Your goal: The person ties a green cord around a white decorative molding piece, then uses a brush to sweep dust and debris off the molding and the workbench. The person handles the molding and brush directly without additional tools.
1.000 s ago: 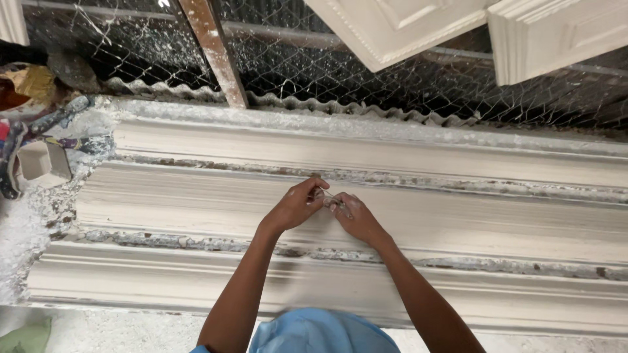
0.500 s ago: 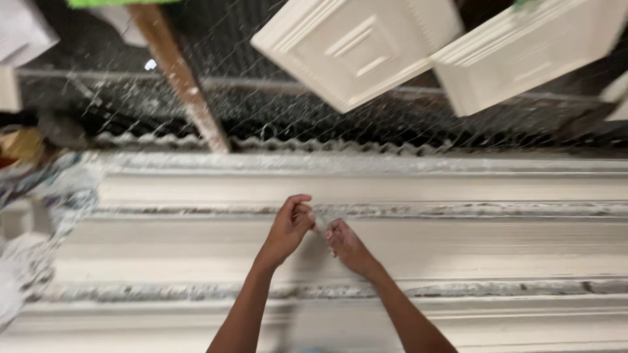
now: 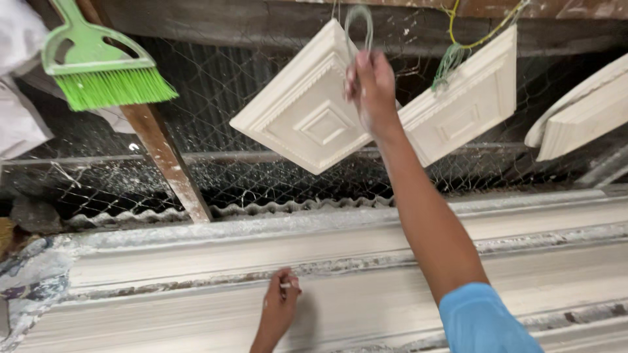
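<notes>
Right hand (image 3: 371, 82) pinches the wire loop (image 3: 358, 23) by the hanging plaster tile (image 3: 311, 108); a tug could swing or chip it. Left hand (image 3: 280, 307) closed on a small white piece, resting on the moulding (image 3: 366, 301).

Hanging square panels (image 3: 314, 114) and wire mesh (image 3: 216, 170) block reach beyond the open moulding (image 3: 163, 268).

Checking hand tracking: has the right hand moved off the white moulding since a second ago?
Yes. The right hand has risen from the moulding to the hanging square plaster tile; the left hand stays on the moulding.

Bare forearms; light-blue short sleeve on right arm; white dust on right hand (image 3: 371, 88).
</notes>
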Demonstrator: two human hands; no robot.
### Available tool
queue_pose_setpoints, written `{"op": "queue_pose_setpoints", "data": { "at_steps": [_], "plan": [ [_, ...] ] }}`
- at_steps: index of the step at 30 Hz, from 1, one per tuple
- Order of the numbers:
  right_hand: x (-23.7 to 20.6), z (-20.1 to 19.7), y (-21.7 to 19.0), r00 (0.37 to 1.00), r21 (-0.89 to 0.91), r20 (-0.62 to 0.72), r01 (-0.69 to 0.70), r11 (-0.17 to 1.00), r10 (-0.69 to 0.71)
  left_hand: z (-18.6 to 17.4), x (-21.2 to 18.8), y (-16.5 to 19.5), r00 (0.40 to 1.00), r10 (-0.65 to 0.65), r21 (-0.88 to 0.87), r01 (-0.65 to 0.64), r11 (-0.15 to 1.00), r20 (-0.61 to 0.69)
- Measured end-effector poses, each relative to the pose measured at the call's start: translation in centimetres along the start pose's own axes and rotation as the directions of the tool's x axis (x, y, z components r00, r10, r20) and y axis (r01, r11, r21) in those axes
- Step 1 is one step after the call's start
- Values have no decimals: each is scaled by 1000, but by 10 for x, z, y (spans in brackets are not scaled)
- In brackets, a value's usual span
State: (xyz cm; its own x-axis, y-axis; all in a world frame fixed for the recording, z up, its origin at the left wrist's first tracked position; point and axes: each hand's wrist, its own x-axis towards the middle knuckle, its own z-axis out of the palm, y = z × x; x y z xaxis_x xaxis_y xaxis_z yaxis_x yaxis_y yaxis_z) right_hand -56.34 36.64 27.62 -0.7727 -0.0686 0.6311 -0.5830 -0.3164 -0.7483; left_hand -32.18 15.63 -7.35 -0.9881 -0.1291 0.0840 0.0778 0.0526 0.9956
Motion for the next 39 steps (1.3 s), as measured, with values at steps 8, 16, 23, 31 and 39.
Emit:
{"op": "queue_pose_setpoints", "data": {
  "at_steps": [8, 16, 23, 31, 39],
  "plan": [
    [77, 25, 13, 997, 193, 0, -76, 978, 78, -5, -22, -21, 965, -260, -25, 259, 965, -34],
    [66, 13, 25, 987, 206, -45, -139, 969, 152, -5, -33, -24, 946, -316, -16, 316, 949, -73],
    [48, -2, 30, 954, 136, -68, -281, 950, 292, -3, -35, -31, 929, -368, -25, 367, 930, -52],
    [-56, -21, 75, 893, 102, -125, -421, 901, 432, -29, -48, -46, 927, -373, 29, 375, 927, -41],
    [-333, 4, 175, 635, 227, -67, -742, 631, 770, -61, -107, -47, 947, -319, 131, 321, 938, -38]
  ]
}}
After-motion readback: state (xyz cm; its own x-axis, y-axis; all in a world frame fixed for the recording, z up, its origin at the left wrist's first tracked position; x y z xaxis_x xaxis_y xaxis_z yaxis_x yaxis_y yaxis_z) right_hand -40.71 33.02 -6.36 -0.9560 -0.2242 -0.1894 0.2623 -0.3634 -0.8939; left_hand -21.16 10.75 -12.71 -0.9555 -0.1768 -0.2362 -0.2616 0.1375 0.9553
